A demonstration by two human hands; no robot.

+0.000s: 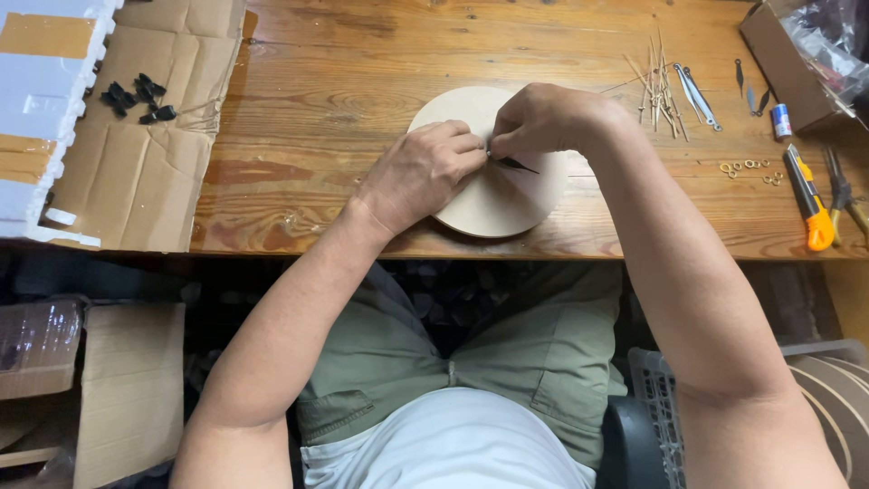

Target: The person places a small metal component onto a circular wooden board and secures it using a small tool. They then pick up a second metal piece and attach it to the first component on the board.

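Nearest the camera: white shirt hem and olive shorts (507, 362) of the seated person, forearms running up from both lower corners to the table edge; grey plastic crate (654, 385) sits by the right thigh, stacked round wooden rims (837, 398) at far lower right, flattened cardboard (127, 389) on the floor at left. Next up, wooden table (308, 136). Round pale wooden disc (507, 195) lies flat near the front edge, dead centre. Left hand (421, 172) rests knuckles-up on the disc's left half, fingers curled in, tips pinching at the disc centre. Right hand (543, 118) comes over the disc's top edge, fingers bunched and clenched on a thin black pointed piece (516, 164) that sticks out rightward across the disc face; both hands meet on it, touching. Can't tell exactly what the left fingertips grip, too small. Right of the disc: small brass rings (747, 168) scattered, then orange utility knife (808, 201) and pliers (844, 192) at the edge. Further back: bundle of thin wooden sticks (659, 86), metal tweezers (697, 97), few dark pointed hands (749, 86), cardboard box (783, 59) with plastic bags at top right. Far left: cardboard sheet (145, 136) carrying small black plastic parts (136, 98), white foam block (41, 100) beside it
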